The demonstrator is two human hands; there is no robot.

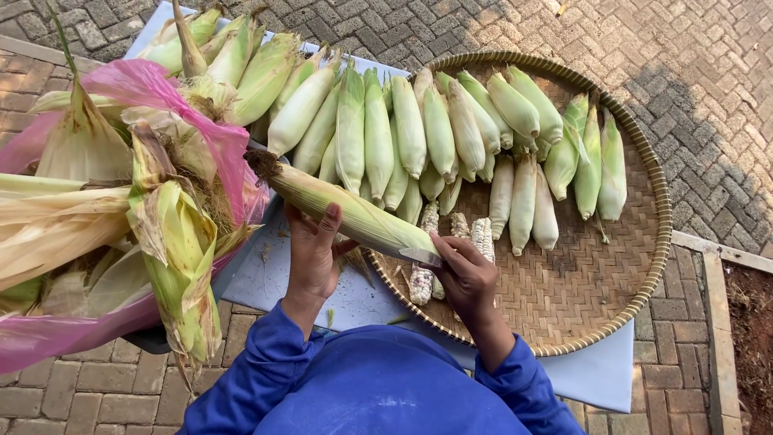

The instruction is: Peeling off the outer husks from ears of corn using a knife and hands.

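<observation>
A long pale-green husked corn cob (pixel 346 211) lies slanted over the rim of the round woven bamboo tray (pixel 620 274), the left hand (pixel 312 254) curled around its middle while the right hand (pixel 465 274) grips a small knife blade (pixel 420 256) against its tip.

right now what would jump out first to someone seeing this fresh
The row of pale green corn ears fanned across the round woven tray. In front, the left hand steadies a husked ear while the right hand holds a knife against its end. A pink bag of husks sits left.
</observation>
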